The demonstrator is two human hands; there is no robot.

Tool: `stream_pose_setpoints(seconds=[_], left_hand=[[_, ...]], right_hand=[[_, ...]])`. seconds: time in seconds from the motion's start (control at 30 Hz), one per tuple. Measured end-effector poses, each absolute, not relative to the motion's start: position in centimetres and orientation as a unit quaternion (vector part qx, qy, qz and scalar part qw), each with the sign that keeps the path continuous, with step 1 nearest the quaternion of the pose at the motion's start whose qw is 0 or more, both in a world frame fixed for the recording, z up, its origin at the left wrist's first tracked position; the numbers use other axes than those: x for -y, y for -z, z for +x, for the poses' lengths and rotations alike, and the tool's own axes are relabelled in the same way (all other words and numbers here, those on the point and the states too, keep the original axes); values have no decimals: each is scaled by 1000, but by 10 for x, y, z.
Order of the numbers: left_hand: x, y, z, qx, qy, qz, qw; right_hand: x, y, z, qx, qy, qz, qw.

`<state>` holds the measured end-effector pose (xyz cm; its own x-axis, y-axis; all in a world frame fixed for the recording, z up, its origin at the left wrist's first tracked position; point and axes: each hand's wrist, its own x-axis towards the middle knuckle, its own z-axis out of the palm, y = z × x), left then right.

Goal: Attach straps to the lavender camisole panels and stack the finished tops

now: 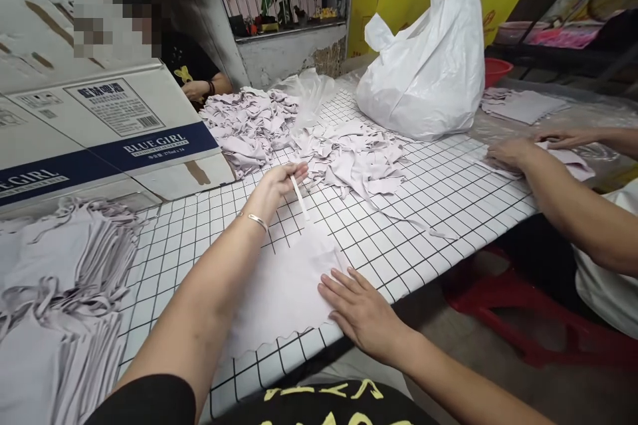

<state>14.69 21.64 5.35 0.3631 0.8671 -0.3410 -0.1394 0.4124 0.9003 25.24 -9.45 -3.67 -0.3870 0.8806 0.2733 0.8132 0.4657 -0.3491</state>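
Note:
A pale lilac-white fabric piece [284,292] lies spread on the grid-patterned tablecloth [428,206], its lower edge slightly wavy. From its top a narrow fabric strap [300,199] runs up to my left hand [285,184], which pinches the strap's end between the fingers. My right hand [363,313] rests flat on the right edge of the piece with fingers stretched out. Just beyond my left hand is a loose heap of similar pale pieces [359,159], with one strap trailing to the right.
Neat stacks of strapped pieces [60,319] fill the left side, before a cardboard box [114,119]. A white plastic bag [423,73] stands at the back. Another person's hands [513,153] handle fabric at right; another person [199,73] sits behind the box. A red stool [503,305] stands below.

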Motion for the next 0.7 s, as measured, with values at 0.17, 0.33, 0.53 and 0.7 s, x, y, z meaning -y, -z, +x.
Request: stream_pose_setpoints(seconds=[0.17,0.33,0.53,0.7], left_hand=[[-224,-92,138,-406,-404,415,707],[-164,-108,121,-238,-353,659,621],[-95,-106,102,-89,-239,813,524],[-90,-93,98,-76,-233,790,562]], right_hand=[[94,30,257,818,-145,-508,227],[53,-10,277,649,-388,-538,372],[-5,-56,289,462,-640,-402,465],[-15,-59,274,451,-702,-343,432]])
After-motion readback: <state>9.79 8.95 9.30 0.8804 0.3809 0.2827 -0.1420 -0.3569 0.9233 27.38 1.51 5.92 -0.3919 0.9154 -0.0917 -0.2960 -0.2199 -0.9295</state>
